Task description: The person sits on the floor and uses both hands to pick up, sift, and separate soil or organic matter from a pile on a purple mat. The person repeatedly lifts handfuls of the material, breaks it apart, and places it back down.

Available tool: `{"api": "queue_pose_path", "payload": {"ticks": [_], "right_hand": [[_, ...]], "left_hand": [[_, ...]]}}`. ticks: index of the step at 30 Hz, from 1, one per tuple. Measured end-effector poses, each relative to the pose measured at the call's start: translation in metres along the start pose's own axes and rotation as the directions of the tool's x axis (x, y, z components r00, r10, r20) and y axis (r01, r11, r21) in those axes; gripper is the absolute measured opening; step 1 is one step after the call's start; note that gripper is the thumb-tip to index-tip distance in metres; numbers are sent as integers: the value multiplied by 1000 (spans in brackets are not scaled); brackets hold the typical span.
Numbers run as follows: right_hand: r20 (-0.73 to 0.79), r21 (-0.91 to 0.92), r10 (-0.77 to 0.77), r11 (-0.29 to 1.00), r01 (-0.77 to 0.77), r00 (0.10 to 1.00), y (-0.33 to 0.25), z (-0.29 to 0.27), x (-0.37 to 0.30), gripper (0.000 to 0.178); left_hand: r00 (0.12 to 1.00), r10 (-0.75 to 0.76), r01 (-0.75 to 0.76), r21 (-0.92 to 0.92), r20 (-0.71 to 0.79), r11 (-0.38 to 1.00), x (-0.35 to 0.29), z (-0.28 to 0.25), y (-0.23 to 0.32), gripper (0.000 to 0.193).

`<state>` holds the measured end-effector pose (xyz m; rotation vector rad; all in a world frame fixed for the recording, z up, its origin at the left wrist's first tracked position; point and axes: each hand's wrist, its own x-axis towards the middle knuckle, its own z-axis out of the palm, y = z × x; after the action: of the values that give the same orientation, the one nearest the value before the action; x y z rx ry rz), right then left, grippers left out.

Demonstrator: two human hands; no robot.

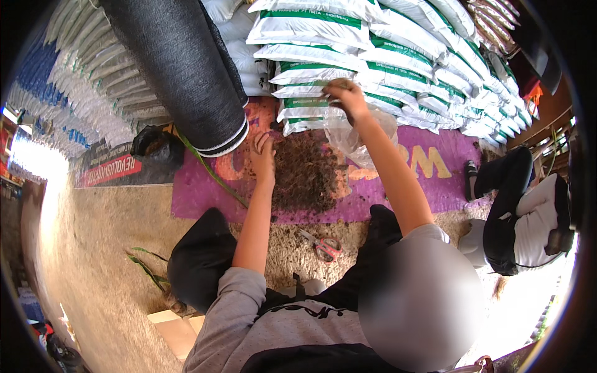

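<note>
Dark crumbly soil (303, 174) could scatter off the purple printed sheet (444, 193) if the left grip (263, 158) sweeps carelessly; whether it or the right grip (349, 99) holds anything, I can't tell.

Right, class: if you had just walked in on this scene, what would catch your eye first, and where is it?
Probably the dark soil heap on the purple sheet, with the left hand at its left edge. Behind it rise stacked white-and-green sacks, with a thick black roll at upper left.
</note>
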<state>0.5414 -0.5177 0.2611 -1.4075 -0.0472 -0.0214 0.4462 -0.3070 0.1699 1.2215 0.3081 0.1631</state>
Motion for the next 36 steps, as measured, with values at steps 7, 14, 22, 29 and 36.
{"api": "queue_pose_path", "payload": {"ticks": [7,14,22,29,36], "right_hand": [[488,-451,221,892,28,844,65,60,-47,26],[662,-450,249,887,109,707,103,84,-63,44],[802,-477,-32,565,673,596,89,137,-111,59],[659,-592,94,677,438,746,88,153,-131,31],[563,-563,37,748,350,825,153,151,-176,21]], "left_hand": [[858,340,-405,100,385,909,-54,16,3,74],[999,11,-23,280,43,960,-72,-47,-33,31],[985,101,-10,547,-136,837,-87,-96,-33,31],[970,-235,148,-602,-67,784,-84,-108,-45,31],[946,-320,270,-697,61,664,-92,-114,-66,44]]}}
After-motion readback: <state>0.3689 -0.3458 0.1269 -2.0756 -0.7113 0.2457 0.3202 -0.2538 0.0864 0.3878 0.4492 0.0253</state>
